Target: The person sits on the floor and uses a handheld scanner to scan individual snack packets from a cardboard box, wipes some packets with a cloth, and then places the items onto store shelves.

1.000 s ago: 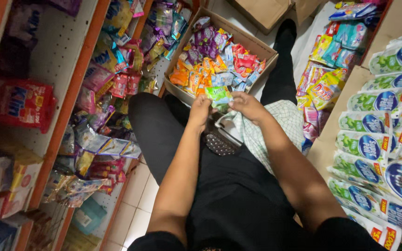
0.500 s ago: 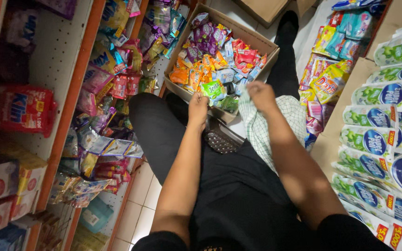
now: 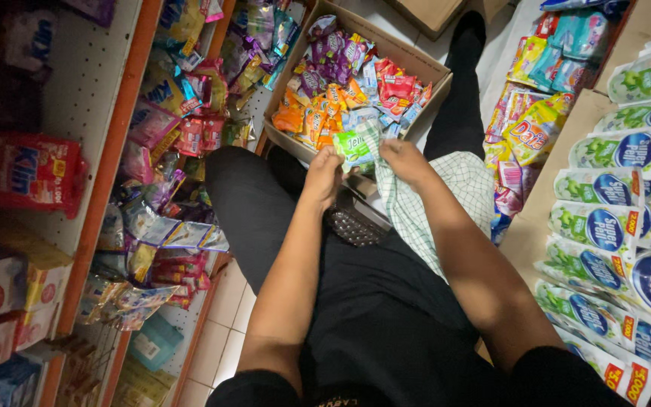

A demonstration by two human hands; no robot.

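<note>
left hand (image 3: 322, 172): fingers closed on glossy green sachet (image 3: 354, 148) | right hand (image 3: 406, 160): fingers pinched on same crinkled sachet and checked cloth (image 3: 446, 197) | sachet held over lap, just before open cardboard box (image 3: 423, 66) of shiny foil packets

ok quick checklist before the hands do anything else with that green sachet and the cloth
1. Left hand grips the green sachet: ok.
2. Right hand holds the checked cloth against the sachet: ok.
3. Sachet intact, no tear: cannot tell, partly covered.
4. Cardboard box of sachets open, within reach just ahead of the hands: ok.
5. Lap free: not ok, cloth and a dark studded item lie there.
6. Pouches stacked at the right, apart from the arms: ok.
</note>
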